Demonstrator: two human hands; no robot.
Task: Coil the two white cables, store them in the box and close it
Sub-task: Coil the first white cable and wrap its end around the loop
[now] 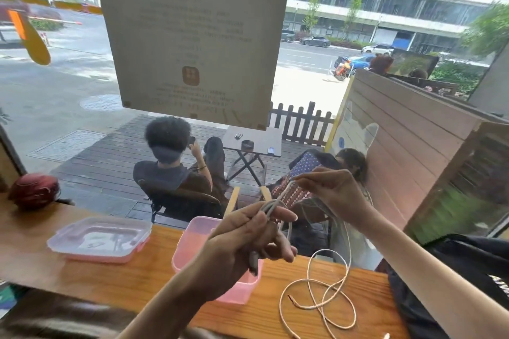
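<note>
My left hand (248, 242) is raised above the pink box (190, 242) and grips a few loops of a white cable (278, 198). My right hand (333, 190), higher and to the right, pinches the same cable and holds it taut between the two hands. From there the cable drops to the wooden counter (110, 278), where more white cable (325, 300) lies in loose loops at the right. I cannot tell where one cable ends and the other begins. The box stands open; its clear pink-rimmed lid (102, 239) lies apart on the left.
A dark bag (454, 270) sits on the counter's right end, close to the loose loops. A red round object (34, 190) rests at the far left. A window with a hanging paper sign (192, 36) is right behind the counter; people sit outside.
</note>
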